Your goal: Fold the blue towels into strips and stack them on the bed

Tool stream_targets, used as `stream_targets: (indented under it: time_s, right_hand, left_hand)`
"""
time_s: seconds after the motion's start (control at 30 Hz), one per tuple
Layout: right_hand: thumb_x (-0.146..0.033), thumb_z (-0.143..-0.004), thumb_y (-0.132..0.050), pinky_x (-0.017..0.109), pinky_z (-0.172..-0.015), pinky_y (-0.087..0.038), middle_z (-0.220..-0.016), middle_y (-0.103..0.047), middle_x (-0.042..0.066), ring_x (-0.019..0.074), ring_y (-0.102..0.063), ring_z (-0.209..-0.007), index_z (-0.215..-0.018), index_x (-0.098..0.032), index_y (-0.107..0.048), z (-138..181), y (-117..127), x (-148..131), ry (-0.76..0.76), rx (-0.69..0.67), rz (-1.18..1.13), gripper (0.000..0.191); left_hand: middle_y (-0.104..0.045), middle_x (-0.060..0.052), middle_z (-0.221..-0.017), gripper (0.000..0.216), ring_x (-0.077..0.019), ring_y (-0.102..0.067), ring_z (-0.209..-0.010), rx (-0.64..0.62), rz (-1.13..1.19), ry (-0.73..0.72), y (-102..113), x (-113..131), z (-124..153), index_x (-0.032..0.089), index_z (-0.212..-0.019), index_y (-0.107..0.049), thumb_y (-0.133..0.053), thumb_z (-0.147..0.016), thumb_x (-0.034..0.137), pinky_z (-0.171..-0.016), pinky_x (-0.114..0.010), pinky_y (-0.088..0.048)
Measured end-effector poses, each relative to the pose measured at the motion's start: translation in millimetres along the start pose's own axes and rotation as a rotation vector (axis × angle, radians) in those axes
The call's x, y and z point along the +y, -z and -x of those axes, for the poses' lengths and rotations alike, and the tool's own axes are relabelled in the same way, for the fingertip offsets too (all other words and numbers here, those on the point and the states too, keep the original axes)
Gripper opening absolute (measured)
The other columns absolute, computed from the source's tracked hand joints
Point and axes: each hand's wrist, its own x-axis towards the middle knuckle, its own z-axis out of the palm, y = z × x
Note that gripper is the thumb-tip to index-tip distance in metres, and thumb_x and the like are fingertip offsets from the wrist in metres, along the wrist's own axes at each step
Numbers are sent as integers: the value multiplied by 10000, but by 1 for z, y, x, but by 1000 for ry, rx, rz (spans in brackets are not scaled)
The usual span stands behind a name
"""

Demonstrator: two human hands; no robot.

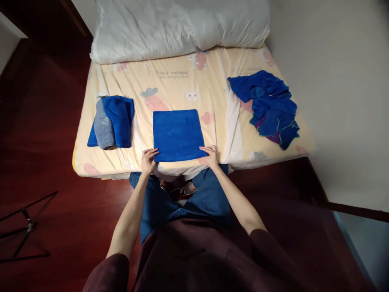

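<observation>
A blue towel (pixel 178 132), folded into a flat square, lies on the bed in front of me. My left hand (pixel 148 161) is closed on its near left corner, fingertips on the top face. At the near right edge, just above the corner, my right hand (pixel 210 156) pinches the cloth the same way. To the left, a rolled grey-blue cloth (pixel 104 125) with pale lettering rests against a folded blue cloth (pixel 123 121). A loose heap of blue cloths (pixel 270 105), some with green edging and a bit of purple, lies on the right.
The bed has a yellow sheet (pixel 139 77) with rabbit and carrot prints. Across its far end lies a thick white quilt (pixel 182 28). A wall (pixel 328 81) borders the right side. Black tripod legs (pixel 28 227) stand on the dark red floor at the left.
</observation>
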Motion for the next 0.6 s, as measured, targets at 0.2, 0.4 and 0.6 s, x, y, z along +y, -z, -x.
stream_targets:
  time_s: [0.2,0.4,0.6]
  right_hand:
    - [4,-703,-484,431,-939,-569,-1159,-766,28,241,-620,-1065,-1094,-252,-792,-8,4,6,-34,-46,-109,559]
    - [-49,-746,-511,409,-929,-581,-1120,-736,67,222,-650,-1033,-1096,-227,-783,-2,10,7,-75,-34,-207,478]
    - [-119,-868,-558,379,-870,-593,-1029,-731,80,216,-656,-962,-1022,-230,-805,15,21,7,-102,-77,-234,312]
  left_hand:
    - [-738,-53,-1202,311,-280,-563,-1210,-17,32,68,-1,4,-4,260,-1065,-786,-515,-931,335,-1073,-536,-462]
    - [-766,-58,-1112,256,-261,-573,-1181,59,161,29,4,2,5,239,-1023,-774,-571,-922,357,-1048,-497,-494]
    - [-769,-59,-1104,291,-279,-560,-1229,-65,144,3,14,2,22,254,-980,-780,-545,-951,422,-1086,-535,-463]
